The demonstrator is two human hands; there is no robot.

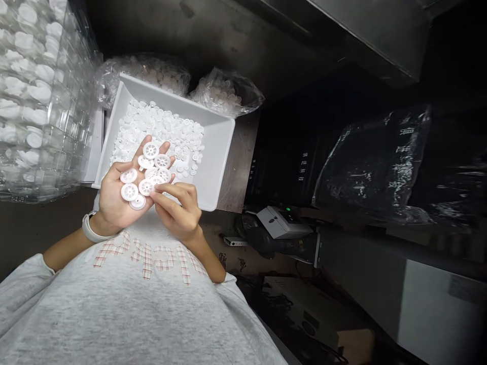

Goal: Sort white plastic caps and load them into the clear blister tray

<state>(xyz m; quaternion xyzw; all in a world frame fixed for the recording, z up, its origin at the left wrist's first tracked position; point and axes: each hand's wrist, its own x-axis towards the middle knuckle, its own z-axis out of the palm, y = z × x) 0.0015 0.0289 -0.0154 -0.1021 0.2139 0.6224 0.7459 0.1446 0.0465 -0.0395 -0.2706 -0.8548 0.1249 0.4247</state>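
Observation:
My left hand (111, 200) is palm up with its fingers stretched out, and a small heap of white plastic spoked wheels (129, 192) lies on the palm and fingers. My right hand (179, 209) has its thumb and forefinger pinched at the edge of one spoked wheel (146, 187) in that heap. Both hands are above the near side of a light grey plastic bin (215, 165). Inside the bin is a thick layer of small white plastic pieces (158, 119), partly hidden by my left fingers.
Clear plastic trays with white parts are stacked at the left (72, 106). Behind the bin sit two clear bags of parts, one at the left (155, 73), one at the right (224, 96). A grey device (279, 223) with a green light and black plastic wrapping (369, 162) are on the right.

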